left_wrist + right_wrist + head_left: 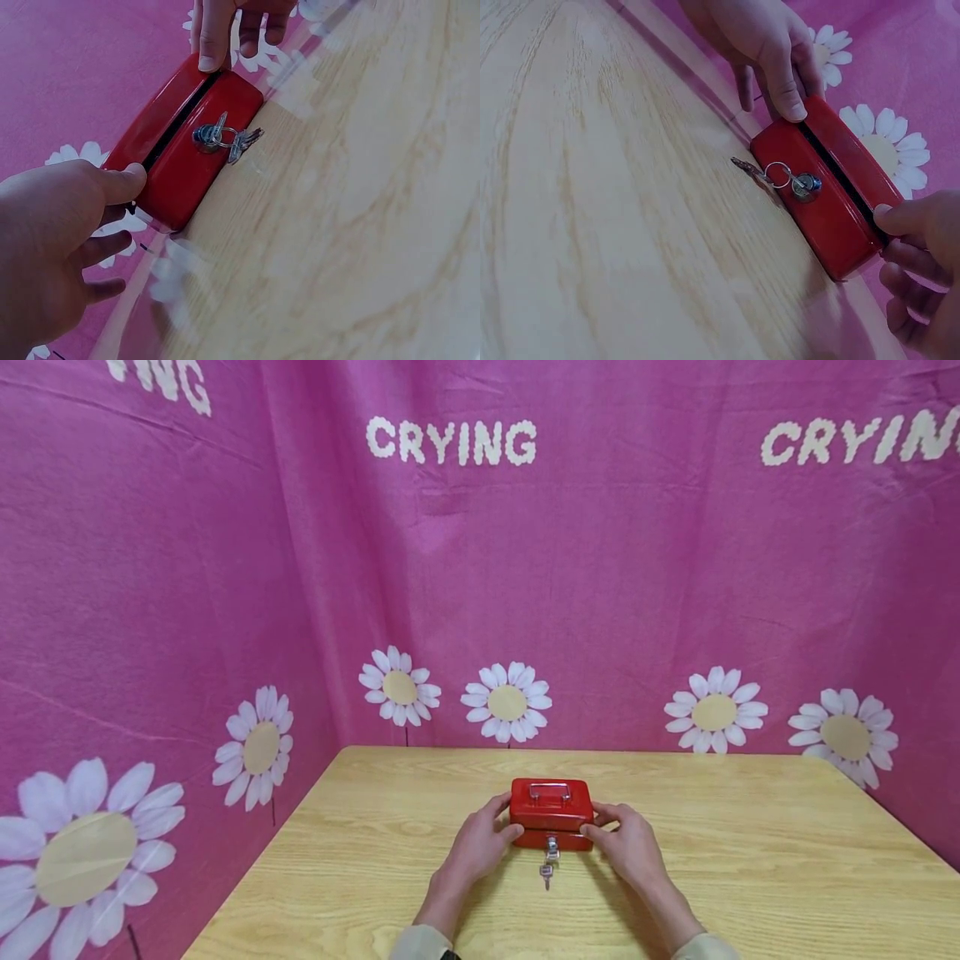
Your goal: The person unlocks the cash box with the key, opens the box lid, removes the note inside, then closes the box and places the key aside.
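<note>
Box point(551, 817), red, with a dark gap point(181, 120) under its lid point(159, 116), stands on the bench point(757, 852). Fingers point(124, 184) of the left hand point(478, 843) grip its left end, those of the right hand point(630, 847) its right end, 2 thumbs at the gap. Keys point(244, 145) on a ring point(778, 163) are attached at the front lock point(203, 136).

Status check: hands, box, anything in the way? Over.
Left hand and right hand grip opposite ends of red rectangular metal box. Lid slightly ajar. Silver metal keys at round silver front lock; no obstruction seen.
</note>
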`<action>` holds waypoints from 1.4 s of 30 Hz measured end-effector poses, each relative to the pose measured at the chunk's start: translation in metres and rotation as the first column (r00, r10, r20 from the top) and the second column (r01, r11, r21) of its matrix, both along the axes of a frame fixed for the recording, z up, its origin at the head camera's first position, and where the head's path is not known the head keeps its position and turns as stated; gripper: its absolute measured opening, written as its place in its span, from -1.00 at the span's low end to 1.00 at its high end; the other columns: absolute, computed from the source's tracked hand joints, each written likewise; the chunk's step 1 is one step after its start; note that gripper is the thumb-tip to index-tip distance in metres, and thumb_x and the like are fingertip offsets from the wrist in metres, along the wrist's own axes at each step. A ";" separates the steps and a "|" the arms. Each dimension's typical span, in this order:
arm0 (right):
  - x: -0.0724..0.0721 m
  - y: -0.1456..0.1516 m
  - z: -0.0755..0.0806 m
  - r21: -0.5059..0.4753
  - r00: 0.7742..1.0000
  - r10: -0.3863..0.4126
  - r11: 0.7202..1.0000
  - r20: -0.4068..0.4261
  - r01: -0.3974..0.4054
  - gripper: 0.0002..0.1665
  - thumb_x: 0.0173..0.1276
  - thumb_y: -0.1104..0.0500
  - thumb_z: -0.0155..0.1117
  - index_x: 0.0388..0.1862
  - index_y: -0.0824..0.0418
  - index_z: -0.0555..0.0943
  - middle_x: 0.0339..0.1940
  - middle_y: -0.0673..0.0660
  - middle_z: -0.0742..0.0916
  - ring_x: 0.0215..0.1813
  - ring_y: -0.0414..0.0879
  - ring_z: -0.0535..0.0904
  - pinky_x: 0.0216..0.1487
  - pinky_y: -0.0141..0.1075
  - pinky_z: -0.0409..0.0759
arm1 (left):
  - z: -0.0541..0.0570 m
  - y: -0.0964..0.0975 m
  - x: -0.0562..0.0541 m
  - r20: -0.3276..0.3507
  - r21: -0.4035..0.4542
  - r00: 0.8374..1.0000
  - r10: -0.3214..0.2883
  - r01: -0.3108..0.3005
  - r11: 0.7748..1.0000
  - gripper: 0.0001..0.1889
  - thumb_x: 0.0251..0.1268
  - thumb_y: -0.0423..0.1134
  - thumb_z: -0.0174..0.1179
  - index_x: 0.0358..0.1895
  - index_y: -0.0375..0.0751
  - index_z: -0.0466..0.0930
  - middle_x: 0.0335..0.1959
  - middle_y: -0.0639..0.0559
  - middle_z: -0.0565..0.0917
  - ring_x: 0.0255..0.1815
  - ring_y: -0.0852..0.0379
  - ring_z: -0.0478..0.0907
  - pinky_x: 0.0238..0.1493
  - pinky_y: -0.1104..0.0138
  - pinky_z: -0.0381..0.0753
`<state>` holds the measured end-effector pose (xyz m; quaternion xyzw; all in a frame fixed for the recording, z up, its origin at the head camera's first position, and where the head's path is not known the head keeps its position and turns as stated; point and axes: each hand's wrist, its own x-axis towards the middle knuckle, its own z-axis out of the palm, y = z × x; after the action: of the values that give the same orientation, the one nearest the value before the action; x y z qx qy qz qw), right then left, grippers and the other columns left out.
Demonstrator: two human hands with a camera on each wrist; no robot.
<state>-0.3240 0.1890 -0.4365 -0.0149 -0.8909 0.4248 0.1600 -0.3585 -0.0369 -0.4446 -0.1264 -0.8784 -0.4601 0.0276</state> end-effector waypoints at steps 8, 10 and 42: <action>-0.002 0.000 0.008 0.038 1.000 -0.011 0.999 0.018 0.010 -0.45 0.23 0.15 0.40 0.17 0.35 0.62 -0.20 0.15 0.71 -0.35 -0.14 0.50 -0.35 -0.35 0.41 | 0.010 -0.001 0.000 0.039 -0.019 0.999 -0.008 0.009 1.000 -0.39 0.40 -0.12 0.22 0.48 0.03 0.30 0.44 -0.02 0.44 0.48 -0.14 0.33 0.44 -0.14 0.33; -0.002 0.000 0.010 0.035 1.000 -0.003 0.999 0.025 0.002 -0.45 0.25 0.14 0.39 0.19 0.37 0.61 -0.19 0.16 0.70 -0.35 -0.13 0.50 -0.37 -0.35 0.40 | 0.012 -0.002 0.000 0.026 -0.033 0.999 -0.020 0.021 0.999 -0.40 0.40 -0.13 0.22 0.47 -0.02 0.31 0.43 -0.04 0.45 0.46 -0.14 0.35 0.43 -0.13 0.34; -0.007 0.005 0.023 0.036 0.999 0.036 0.999 0.009 -0.036 -0.48 0.34 0.08 0.34 0.15 0.40 0.61 -0.26 0.15 0.69 -0.22 -0.05 0.55 -0.33 -0.33 0.47 | 0.026 -0.003 -0.012 -0.010 0.017 0.999 -0.033 0.033 0.999 -0.52 0.40 -0.12 0.22 0.33 -0.17 0.49 0.28 -0.10 0.60 0.39 -0.11 0.45 0.44 -0.09 0.35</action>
<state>-0.3313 0.1935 -0.4135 0.0021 -0.8993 0.4112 0.1489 -0.3702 -0.0403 -0.4184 -0.1427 -0.8720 -0.4676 0.0253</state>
